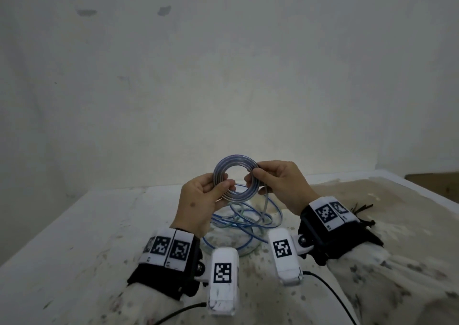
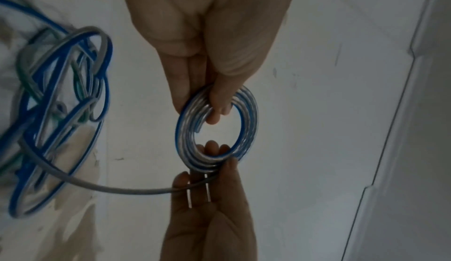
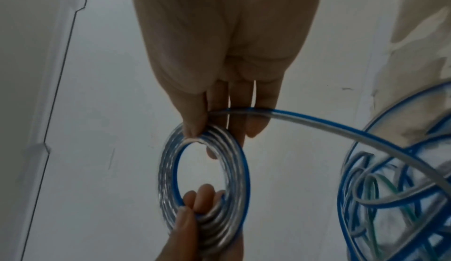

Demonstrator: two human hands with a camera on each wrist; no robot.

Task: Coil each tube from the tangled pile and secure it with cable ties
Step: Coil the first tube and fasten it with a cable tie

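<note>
Both hands are on the coil (image 1: 235, 177) right now: left hand (image 1: 198, 201) pinches its left side between thumb and fingers, right hand (image 1: 280, 183) pinches the right side the same way, with the free run of tube (image 3: 329, 124) passing across the right fingers (image 3: 253, 126) on its way out. So neither hand is loose, both are holding tube

The coil is a clear tube with a blue stripe, several turns lying fairly flat against each other, held up in the air above the middle of the table (image 1: 82, 225). From it the tail drops down to the tangled pile (image 1: 238, 225) sitting on the table right under the hands, blue-striped loops with what looks like a green-striped one mixed in

My take on doing this step well: keep the left pinch fixed as the anchor so the turns don't spring apart, and let the right hand feed each new loop on at the same size as the rest. Pull slack gently, since the tail runs into the tangle and a hard tug could cinch a knot or drag the whole pile up

Black cable ties (image 1: 361, 209) lie near the table's right edge, just past the right wrist, close enough to grab once the winding's done. Don't let go with both hands before a tie is on
</note>
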